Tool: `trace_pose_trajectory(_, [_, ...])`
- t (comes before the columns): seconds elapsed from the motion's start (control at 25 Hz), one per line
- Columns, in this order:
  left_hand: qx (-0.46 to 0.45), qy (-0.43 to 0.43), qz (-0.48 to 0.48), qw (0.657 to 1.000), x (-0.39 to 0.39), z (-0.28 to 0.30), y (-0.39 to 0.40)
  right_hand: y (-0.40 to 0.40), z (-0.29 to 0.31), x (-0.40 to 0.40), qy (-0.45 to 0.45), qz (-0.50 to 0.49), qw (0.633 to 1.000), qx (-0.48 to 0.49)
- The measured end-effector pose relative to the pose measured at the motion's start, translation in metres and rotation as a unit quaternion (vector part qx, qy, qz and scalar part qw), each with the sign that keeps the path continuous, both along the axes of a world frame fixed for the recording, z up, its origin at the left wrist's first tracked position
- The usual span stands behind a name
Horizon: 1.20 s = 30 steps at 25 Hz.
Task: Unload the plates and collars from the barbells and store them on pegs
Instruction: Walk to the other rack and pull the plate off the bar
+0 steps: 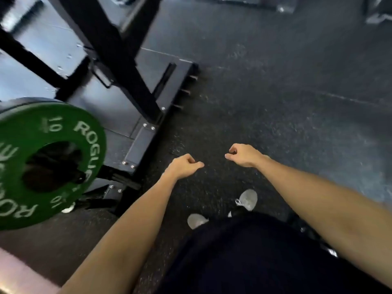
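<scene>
Head view looks down on two bare arms held out over the dark rubber floor (275, 85). Left hand (183, 166) and right hand (241, 154) hang near each other, not touching, each grip loosely curled around nothing. A green plate (63, 132) marked 10 sits at the left edge, well apart from both hands, beside the black rack frame (118, 60). Grey shoes (247, 199) stand below the hands.

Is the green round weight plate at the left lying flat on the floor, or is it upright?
Upright: the green round weight plate stands on edge, face and centre hole towards the camera.
</scene>
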<state>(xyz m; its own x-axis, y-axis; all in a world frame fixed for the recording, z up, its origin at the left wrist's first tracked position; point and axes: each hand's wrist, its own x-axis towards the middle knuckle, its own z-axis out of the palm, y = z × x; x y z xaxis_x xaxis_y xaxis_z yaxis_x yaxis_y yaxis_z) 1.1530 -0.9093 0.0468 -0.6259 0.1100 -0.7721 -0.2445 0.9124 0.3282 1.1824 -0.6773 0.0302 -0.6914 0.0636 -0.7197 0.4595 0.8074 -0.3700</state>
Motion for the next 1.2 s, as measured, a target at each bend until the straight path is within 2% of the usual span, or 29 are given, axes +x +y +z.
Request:
trace_pose_trajectory(0.12, [-0.005,-0.069,-0.102,0.992,0.018,-0.030,0.051,0.048,-0.031,0.055,-0.051,-0.056,0.997,-0.022])
trace_pose_trajectory(0.24, [-0.029,-0.127,-0.173,0.976,0.036,-0.050,0.092,0.084,-0.055,0.111,-0.113,-0.065,0.991,-0.037])
trace_pose_trajectory(0.4, [-0.072,-0.152,-0.252,0.953,0.033,-0.070,0.152,0.155,-0.059,0.116,-0.125,-0.111,0.984,-0.060])
trace_pose_trajectory(0.64, [-0.054,-0.107,-0.251,0.961,-0.038,-0.071,0.239,0.251,-0.058,0.063,-0.093,-0.193,0.975,-0.066])
trace_pose_trajectory(0.84, [-0.028,-0.094,-0.249,0.963,-0.114,-0.083,0.300,0.292,-0.068,0.005,-0.132,-0.121,0.982,-0.064])
trace_pose_trajectory(1.0, [-0.031,-0.121,-0.257,0.958,-0.225,-0.092,0.364,0.344,-0.075,-0.087,-0.137,-0.111,0.982,-0.061])
trace_pose_trajectory(1.2, [-0.008,-0.084,-0.267,0.960,-0.368,-0.072,0.448,0.427,-0.059,-0.205,-0.099,-0.190,0.976,-0.051])
